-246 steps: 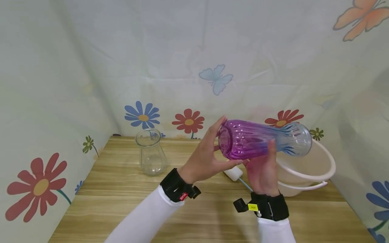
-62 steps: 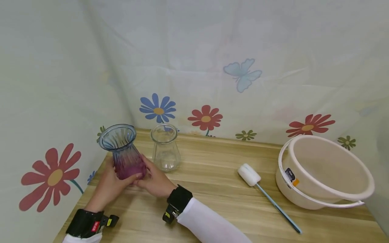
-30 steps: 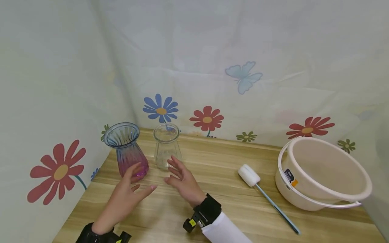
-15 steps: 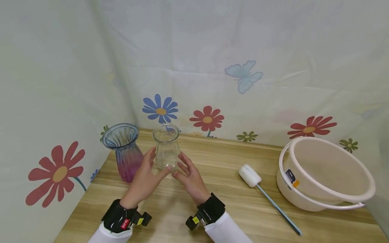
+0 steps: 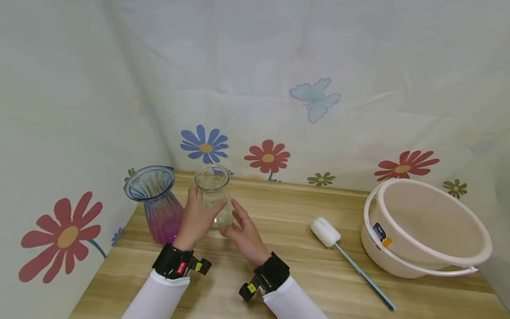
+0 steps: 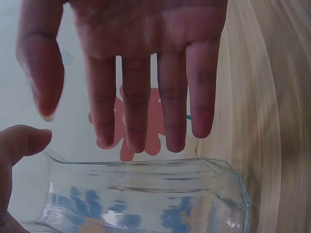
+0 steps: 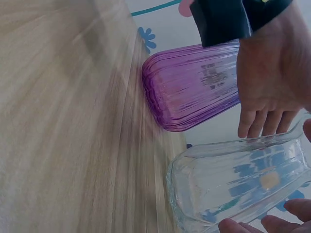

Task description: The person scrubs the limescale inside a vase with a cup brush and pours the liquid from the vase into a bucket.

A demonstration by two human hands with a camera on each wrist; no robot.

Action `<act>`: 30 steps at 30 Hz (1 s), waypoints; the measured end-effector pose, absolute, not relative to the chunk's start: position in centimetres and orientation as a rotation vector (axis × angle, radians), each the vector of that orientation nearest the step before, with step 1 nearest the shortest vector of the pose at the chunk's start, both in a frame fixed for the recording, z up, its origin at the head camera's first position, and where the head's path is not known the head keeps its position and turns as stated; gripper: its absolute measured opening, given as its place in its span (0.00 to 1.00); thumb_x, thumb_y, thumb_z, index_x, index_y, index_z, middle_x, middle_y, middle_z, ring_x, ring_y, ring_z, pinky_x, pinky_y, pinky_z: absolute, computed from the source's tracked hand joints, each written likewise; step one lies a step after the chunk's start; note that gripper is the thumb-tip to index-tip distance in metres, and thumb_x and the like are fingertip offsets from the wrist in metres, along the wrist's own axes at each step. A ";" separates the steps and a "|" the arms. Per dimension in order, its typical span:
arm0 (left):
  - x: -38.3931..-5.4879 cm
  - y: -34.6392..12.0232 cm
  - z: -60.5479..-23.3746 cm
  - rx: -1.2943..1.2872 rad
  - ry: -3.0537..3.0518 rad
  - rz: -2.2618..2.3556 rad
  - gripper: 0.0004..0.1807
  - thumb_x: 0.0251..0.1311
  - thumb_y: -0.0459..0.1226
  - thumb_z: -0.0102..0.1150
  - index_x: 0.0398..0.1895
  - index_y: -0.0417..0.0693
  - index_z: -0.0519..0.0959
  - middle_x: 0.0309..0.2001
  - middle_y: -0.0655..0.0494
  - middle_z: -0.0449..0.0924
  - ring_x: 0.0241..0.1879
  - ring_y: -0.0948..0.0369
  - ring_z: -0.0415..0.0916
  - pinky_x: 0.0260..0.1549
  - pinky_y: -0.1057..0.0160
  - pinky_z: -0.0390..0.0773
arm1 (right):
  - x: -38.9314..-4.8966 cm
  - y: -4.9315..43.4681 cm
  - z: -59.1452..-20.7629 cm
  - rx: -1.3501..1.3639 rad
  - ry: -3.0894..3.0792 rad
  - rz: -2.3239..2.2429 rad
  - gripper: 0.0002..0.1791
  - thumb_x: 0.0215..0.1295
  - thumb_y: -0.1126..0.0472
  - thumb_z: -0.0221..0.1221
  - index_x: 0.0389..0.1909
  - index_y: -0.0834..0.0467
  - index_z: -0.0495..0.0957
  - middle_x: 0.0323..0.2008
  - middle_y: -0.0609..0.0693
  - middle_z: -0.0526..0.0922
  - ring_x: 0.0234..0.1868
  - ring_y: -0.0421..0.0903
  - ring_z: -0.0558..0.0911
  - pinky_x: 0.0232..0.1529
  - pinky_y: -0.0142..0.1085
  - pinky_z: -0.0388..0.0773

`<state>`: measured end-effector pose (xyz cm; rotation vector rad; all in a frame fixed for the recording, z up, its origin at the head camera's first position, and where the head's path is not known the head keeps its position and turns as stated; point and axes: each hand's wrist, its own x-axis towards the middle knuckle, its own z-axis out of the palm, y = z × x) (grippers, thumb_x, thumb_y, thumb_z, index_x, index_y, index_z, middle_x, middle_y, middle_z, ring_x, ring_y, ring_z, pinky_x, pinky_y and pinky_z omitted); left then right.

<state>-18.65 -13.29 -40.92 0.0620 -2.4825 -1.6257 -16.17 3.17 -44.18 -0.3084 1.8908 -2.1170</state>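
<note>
A clear glass vase (image 5: 212, 184) with a round rim stands upright between my hands. To its left my left hand (image 5: 196, 221) has its thumb (image 5: 218, 207) across the glass in the head view; in the right wrist view its fingers stretch straight to the vase's edge. My right hand (image 5: 249, 241) is at the vase's lower right, and the left wrist view shows its fingers (image 6: 172, 102) straight, a little short of the glass. A ribbed blue-to-purple glass vase (image 5: 153, 199) stands just left of my left hand, its lower part partly hidden.
Right of centre lies a sponge brush (image 5: 326, 231) with a white head and blue handle on the wooden table (image 5: 303, 283). A cream bucket (image 5: 402, 254) with its handle lowered stands far right. Flower-patterned curtain walls (image 5: 255, 88) close off the back and sides.
The blue-purple vase went from both hands above the table to standing at the left, released. Both hands then moved right to the clear vase, the left thumb now overlapping it more.
</note>
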 end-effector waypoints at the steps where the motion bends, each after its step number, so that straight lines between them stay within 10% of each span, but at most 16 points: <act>1: -18.9 -13.3 -41.0 0.052 -2.465 -1.634 0.55 0.62 0.48 0.71 0.82 0.46 0.45 0.79 0.36 0.56 0.77 0.40 0.58 0.74 0.34 0.58 | -16.2 3.1 -44.2 -0.311 1.893 -2.113 0.47 0.68 0.66 0.62 0.83 0.49 0.50 0.84 0.53 0.45 0.84 0.59 0.47 0.81 0.57 0.51; 30: -21.0 -12.6 -41.6 0.174 -2.400 -1.619 0.45 0.52 0.56 0.78 0.70 0.55 0.68 0.71 0.46 0.73 0.72 0.44 0.68 0.70 0.39 0.65 | -16.4 3.1 -44.5 -0.362 1.981 -2.056 0.47 0.66 0.65 0.64 0.83 0.52 0.52 0.84 0.52 0.47 0.83 0.62 0.48 0.79 0.61 0.54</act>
